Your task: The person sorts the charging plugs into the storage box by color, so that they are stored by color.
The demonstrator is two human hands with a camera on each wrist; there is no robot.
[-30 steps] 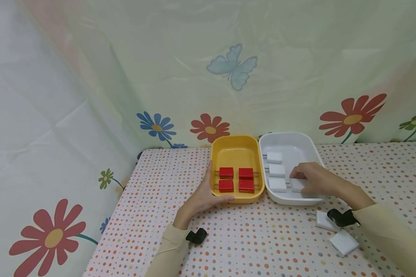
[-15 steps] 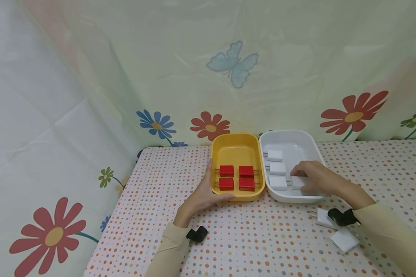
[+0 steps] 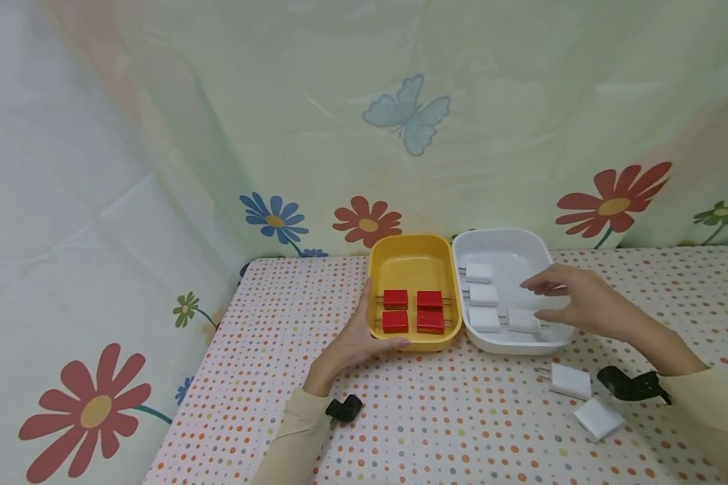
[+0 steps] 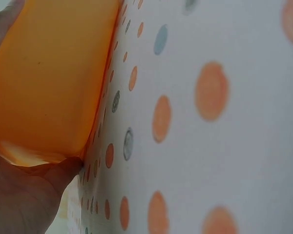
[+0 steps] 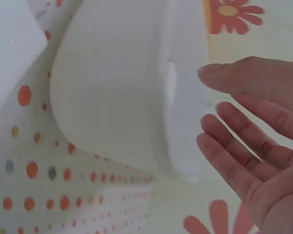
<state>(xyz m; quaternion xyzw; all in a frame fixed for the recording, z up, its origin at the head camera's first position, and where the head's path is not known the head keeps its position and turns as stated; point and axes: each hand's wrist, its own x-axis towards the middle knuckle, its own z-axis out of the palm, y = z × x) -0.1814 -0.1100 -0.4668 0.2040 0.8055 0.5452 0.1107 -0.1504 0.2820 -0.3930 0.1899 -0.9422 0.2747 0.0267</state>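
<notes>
My left hand (image 3: pixel 354 340) holds the near left corner of a yellow tray (image 3: pixel 411 268), thumb along its front and fingers along its left side. Several red charger plugs (image 3: pixel 395 322) sit inside in two columns. My right hand (image 3: pixel 582 303) hovers over the right rim of a white tray (image 3: pixel 518 263), thumb and fingers apart, holding nothing. Below its thumb lies a white charger plug (image 3: pixel 524 320), to the right of a column of white charger plugs (image 3: pixel 482 295). The right wrist view shows the spread fingers (image 5: pixel 224 161) beside the white tray wall (image 5: pixel 112 87).
Two white charger plugs (image 3: pixel 570 381) lie on the dotted tablecloth (image 3: pixel 437 417) in front of the white tray, near my right wrist. The trays stand side by side. A flowered curtain (image 3: pixel 491 135) hangs behind the table.
My right hand has let go of the white charger plug in the white tray and moved up and right, its fingers parting. The left hand stays on the yellow tray.
</notes>
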